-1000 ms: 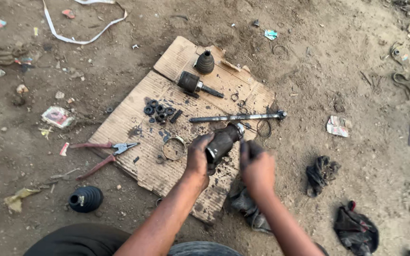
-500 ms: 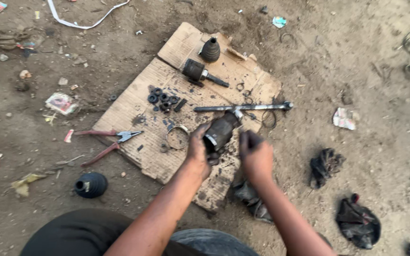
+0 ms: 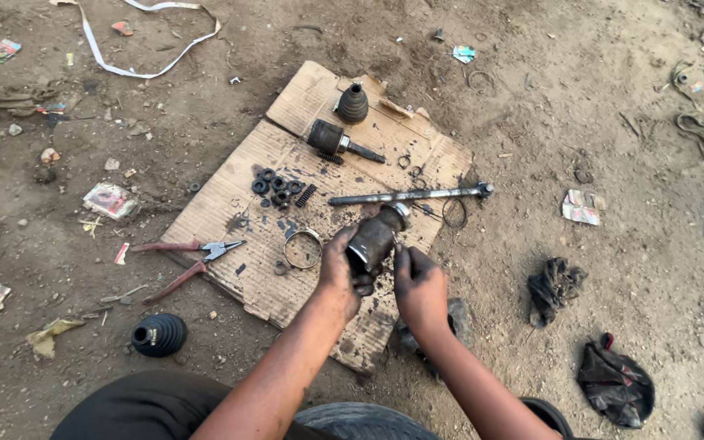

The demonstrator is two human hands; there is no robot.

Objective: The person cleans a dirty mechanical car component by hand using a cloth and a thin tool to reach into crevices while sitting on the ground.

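A: Left hand (image 3: 337,273) first. It's clamped around the dark greasy joint housing (image 3: 371,243), lifted just above the cardboard sheet (image 3: 230,208), tilted, metal end up toward the shaft.

B: Right hand (image 3: 419,283)?

A: Fingers curled together just beside the housing's lower end, touching or nearly so. Can't tell if it pinches something small, too dark there.

B: Change versus a second ago?

A: Little. The left grip is the same as in both earlier frames, housing sits at the same tilt. The right hand has edged in closer to the housing. Most of the apparent shift is the head camera moving. So I judge the work on the housing is ongoing, nothing set down or picked up.

B: Around it?

A: Long steel shaft (image 3: 409,195) lies flat just beyond the housing. Metal ring clamp (image 3: 303,248) left of the left hand. Small black rollers (image 3: 275,186) clustered further up, second joint piece (image 3: 332,138) and a rubber boot (image 3: 353,104) near the top edge. Red-handled pliers (image 3: 189,259) at the left edge of the sheet. Another black boot (image 3: 159,335) on the dirt, rags (image 3: 615,383) to the right.
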